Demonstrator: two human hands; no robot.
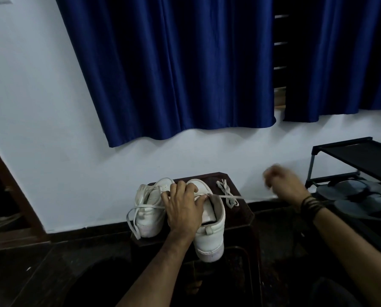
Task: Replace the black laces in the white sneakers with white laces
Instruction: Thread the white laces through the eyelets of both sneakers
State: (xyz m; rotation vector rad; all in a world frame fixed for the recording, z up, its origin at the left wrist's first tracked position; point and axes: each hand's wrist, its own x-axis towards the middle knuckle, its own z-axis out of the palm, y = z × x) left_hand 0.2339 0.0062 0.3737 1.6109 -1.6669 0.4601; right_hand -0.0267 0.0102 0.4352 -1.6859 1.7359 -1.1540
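Two white sneakers stand heels toward me on a small dark stool [240, 209]. The left sneaker [149, 213] has a white lace threaded, with loops hanging down its left side. My left hand [184, 204] rests on top of the right sneaker [209, 235], fingers spread over its tongue and eyelets. A white lace [224, 196] runs taut from under that hand toward my right hand [282, 182], which is blurred, raised to the right, with its fingers curled on the lace end. Loose white lace [226, 191] lies bunched on the stool behind. No black lace is visible.
A white wall and blue curtains [174, 74] rise behind the stool. At the right stands a black shoe rack [351, 158] with dark sandals [358, 196] beneath it. A wooden door frame [5, 180] is at the left. The floor is dark.
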